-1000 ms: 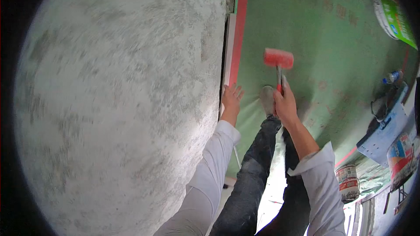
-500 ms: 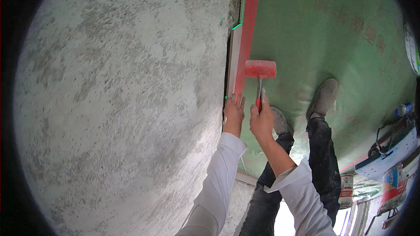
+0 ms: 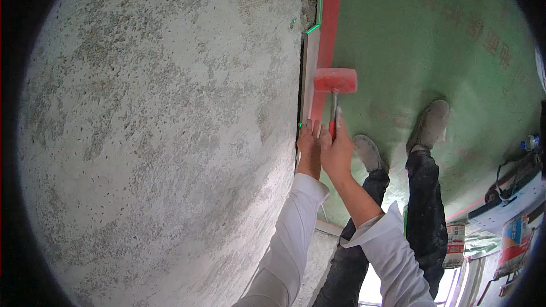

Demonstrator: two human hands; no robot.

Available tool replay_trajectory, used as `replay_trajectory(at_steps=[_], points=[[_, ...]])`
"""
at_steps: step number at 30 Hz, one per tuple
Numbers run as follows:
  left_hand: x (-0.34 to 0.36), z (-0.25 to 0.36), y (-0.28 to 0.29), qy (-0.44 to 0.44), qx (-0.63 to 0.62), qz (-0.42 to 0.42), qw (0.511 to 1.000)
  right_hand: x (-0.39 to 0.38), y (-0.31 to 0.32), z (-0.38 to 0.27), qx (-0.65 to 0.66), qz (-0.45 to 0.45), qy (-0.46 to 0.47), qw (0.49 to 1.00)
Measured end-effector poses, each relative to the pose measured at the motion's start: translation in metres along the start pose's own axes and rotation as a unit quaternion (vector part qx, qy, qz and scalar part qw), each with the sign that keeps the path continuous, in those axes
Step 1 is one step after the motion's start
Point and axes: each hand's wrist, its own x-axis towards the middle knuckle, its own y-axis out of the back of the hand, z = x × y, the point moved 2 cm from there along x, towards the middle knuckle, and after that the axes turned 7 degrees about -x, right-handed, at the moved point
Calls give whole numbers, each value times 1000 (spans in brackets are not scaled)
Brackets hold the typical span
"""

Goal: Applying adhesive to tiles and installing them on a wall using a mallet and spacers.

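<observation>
My right hand (image 3: 338, 150) is closed round the handle of a red rubber mallet (image 3: 335, 79), whose head is over the edge of a narrow pale strip (image 3: 312, 48) along the wall's foot. My left hand (image 3: 309, 148), beside it and partly hidden by my right, rests on that strip with fingers stretched out. The strip lies between the rough grey wall (image 3: 159, 125) and a red band (image 3: 330, 11) bordering green floor sheeting (image 3: 398, 34). Bright green lines, like laser light, show on the strip's far end (image 3: 313, 28) and the edge beyond it.
My shoes (image 3: 429, 122) stand on the sheeting to the right. At the far right are a plastic bottle (image 3: 529, 143), a pale blue perforated metal object (image 3: 500, 199) with a dark handle, a white-and-red bucket (image 3: 454, 244) and a red-and-blue bag (image 3: 512, 247).
The mallet in my right hand has moved left over the strip, and that hand is now beside my left one. My feet appear farther apart, and the whole view has shifted.
</observation>
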Motion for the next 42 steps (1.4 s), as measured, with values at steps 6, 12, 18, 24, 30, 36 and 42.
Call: replay_trajectory(at_steps=[6,12,18,24,30,36,42], points=[[36,70,88,-221,80,-197,952,4,2,-73,26,-29,87,995],[-7,-4,-5,19,-136,16,990,101,122,-45,-182,19,191,964],[0,43,-2,-14,-140,26,990,146,129,-119,-245,-19,240,939],[0,30,1,-23,-152,22,988,145,129,-112,-261,-64,233,934],[-3,24,-1,-5,-155,22,988,145,132,-103,-262,-69,224,936],[-8,23,-8,-15,-142,25,989,145,136,-89,-225,4,226,948],[-10,27,-10,-15,-139,17,990,147,131,-92,-205,8,244,948]])
